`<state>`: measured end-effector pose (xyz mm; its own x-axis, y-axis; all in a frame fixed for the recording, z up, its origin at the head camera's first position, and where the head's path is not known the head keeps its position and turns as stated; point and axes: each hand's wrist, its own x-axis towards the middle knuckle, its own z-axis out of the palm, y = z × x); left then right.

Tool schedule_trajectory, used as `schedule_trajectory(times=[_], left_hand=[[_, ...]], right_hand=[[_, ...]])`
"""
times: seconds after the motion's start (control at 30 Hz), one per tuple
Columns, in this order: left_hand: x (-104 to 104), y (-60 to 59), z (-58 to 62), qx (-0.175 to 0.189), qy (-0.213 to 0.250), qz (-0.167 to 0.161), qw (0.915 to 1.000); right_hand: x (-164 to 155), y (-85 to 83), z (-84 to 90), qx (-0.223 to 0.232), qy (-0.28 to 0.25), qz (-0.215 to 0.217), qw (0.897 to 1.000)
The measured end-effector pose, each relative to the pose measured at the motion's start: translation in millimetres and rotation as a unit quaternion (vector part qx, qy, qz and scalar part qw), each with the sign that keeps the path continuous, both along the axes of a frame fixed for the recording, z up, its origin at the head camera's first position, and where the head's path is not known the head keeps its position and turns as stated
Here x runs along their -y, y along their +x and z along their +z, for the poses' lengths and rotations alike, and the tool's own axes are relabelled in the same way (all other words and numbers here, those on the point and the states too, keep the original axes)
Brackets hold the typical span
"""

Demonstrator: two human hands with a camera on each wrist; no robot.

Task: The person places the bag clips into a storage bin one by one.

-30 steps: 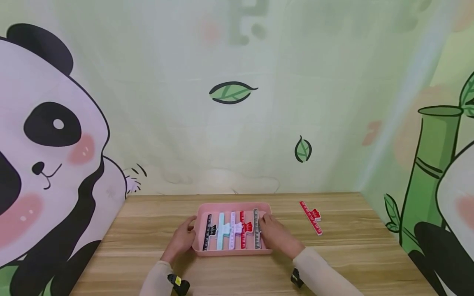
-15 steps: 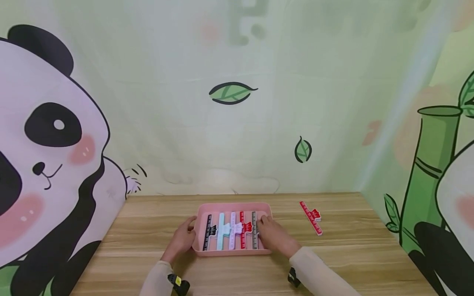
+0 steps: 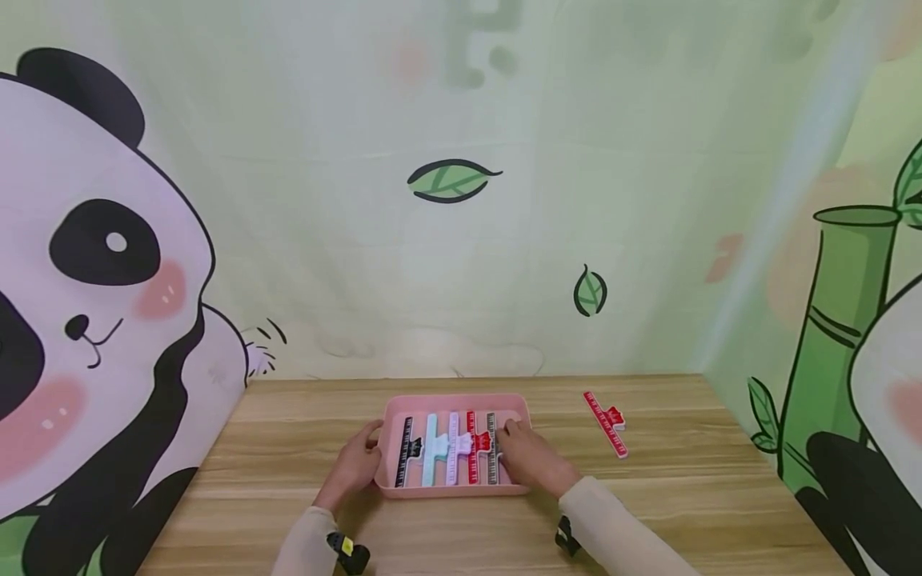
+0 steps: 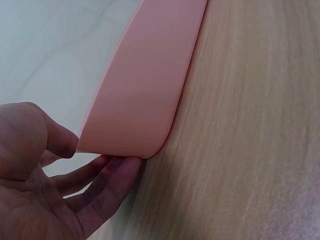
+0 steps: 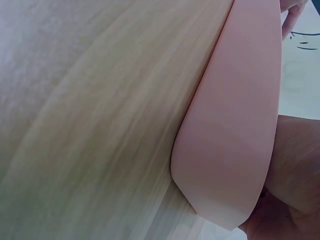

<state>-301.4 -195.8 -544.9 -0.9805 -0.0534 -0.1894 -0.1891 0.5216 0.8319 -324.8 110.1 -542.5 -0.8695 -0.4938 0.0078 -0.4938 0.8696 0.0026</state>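
Observation:
A shallow pink tray (image 3: 455, 493) lies on the wooden table. My left hand (image 3: 358, 460) holds its left side; in the left wrist view the thumb is at the rim and the fingers are against the lower outer wall. Inside, long music clips with keyboard-like marks stand in a row: black (image 3: 403, 452), mint (image 3: 430, 450), lilac (image 3: 452, 450), red (image 3: 472, 448) and grey (image 3: 493, 448). Over the tray's right wall, my right hand (image 3: 533, 454) pinches the grey clip, its fingertips covering the handle. The right wrist view shows mostly the tray's outer wall (image 5: 230, 115).
Another red clip (image 3: 606, 424) with a crown-shaped handle lies slanted on the table (image 3: 663, 496), right of the tray. A printed panda backdrop (image 3: 324, 240) rises behind the table's far edge.
My right hand has shifted a little to the left, bringing the grey clip closer to the red one in the tray. The left hand and tray stay put.

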Motion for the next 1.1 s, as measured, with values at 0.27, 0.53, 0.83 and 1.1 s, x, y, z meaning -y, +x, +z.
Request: schedule_trajectory(times=[0.27, 0.53, 0.83, 1.1], left_hand=[[0, 0.6, 0.2, -0.016, -0.007, -0.008, 0.9998], [-1, -2.1, -0.2, -0.01, -0.01, -0.005, 0.9999], [-1, -2.5, -1.4, -0.004, -0.009, -0.002, 0.9999], [-1, 0.0, -1.2, 0.003, -0.009, -0.001, 1.0]], right_hand=[[1, 0.5, 2.0, 0.024, -0.021, -0.01, 0.999], [1, -0.3, 5.7, 0.035, -0.046, -0.018, 0.998], [-8, 4.8, 26.0, 0.022, -0.074, -0.024, 0.997], [-33, 5.6, 36.4, -0.012, -0.091, -0.03, 0.995]])
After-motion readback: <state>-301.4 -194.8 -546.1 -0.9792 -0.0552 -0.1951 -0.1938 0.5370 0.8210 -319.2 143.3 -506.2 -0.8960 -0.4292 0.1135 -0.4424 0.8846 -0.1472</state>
